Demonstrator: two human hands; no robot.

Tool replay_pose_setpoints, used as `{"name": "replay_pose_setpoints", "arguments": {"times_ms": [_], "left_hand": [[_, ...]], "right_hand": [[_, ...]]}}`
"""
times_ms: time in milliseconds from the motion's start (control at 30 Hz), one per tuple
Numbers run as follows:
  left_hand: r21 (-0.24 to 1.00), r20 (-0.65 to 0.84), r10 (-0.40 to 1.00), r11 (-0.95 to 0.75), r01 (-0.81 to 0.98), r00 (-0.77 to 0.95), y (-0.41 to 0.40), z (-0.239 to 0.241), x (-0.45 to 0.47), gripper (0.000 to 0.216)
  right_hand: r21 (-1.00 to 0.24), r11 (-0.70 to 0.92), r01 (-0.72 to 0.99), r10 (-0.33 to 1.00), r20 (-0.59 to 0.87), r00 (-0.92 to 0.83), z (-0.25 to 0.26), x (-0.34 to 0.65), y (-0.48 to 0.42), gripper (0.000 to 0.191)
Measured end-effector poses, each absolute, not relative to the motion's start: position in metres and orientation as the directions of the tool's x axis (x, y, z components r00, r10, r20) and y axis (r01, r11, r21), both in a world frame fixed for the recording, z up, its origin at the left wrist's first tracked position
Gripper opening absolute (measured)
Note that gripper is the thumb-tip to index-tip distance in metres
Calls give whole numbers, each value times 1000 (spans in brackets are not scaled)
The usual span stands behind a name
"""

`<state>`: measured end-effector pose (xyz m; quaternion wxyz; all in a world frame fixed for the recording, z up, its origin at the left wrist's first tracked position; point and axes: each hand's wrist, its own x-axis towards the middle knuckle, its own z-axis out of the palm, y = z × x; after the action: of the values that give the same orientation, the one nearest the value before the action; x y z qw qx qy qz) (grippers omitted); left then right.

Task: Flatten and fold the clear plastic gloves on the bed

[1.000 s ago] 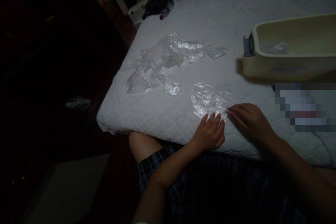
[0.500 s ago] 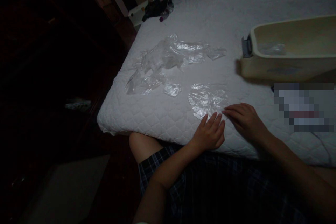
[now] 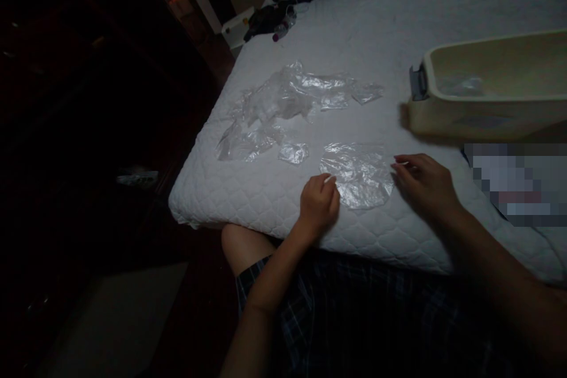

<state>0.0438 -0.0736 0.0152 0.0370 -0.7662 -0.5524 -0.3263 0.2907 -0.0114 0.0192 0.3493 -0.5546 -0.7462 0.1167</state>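
A clear plastic bag lies flat on the white quilted mattress near its front edge. My left hand pinches the bag's left edge with curled fingers. My right hand pinches the bag's right edge, fingers drawn together. The bag is stretched between the two hands. Both forearms reach over my lap, which is covered by dark plaid shorts.
A heap of crumpled clear plastic bags lies farther back on the mattress, with a small piece beside it. A cream plastic bin stands at the right. Dark items sit at the far corner. The floor on the left is dark.
Both hands lay flat on the bag's near edge before. They have moved apart to its left and right edges and pinched it, and the bag now lies spread wider.
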Motion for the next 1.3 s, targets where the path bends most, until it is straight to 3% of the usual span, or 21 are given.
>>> {"name": "replay_pose_setpoints", "arguments": {"times_ms": [133,300,533,900,1300], "left_hand": [[466,403,914,-170,868,-37,-38,26,29,26],[529,171,976,28,848,-139,-15,30,29,22],[638,102,931,209,741,-349,-6,19,40,18],[668,295,907,29,744,-300,-2,1,44,13],[832,270,935,-107,544,-229,-3,-4,34,14]], "right_hand": [[-620,238,748,962,254,-96,12,284,12,29],[-626,106,773,982,188,18,4,274,14,36],[-627,109,771,979,204,27,0,271,9,34],[-723,129,678,973,223,52,-4,272,11,30],[-865,41,500,986,115,118,-2,270,7,28]]}}
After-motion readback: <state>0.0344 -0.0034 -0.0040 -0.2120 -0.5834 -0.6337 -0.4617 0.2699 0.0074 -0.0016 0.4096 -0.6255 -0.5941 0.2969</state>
